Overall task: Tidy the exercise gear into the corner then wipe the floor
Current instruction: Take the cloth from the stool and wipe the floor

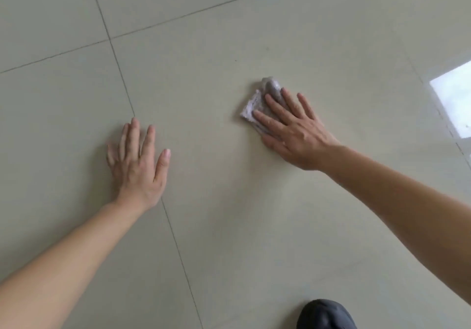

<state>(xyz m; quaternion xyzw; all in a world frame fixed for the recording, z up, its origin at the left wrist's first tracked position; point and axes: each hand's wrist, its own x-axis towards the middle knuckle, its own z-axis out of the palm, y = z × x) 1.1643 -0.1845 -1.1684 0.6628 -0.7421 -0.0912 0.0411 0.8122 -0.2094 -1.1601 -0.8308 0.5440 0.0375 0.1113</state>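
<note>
the right hand presses flat, fingers straight, on a small crumpled cloth right of frame centre; its long axis runs toward the upper left. the left hand, well apart at centre left, rests open on the pale tiled floor. the cloth looks whitish-lilac, grey at its far tip.

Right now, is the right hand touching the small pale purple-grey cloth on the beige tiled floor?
Touching. The head view shows the right hand lying flat on the small pale purple-grey cloth, its straight fingers spread over it.
</note>
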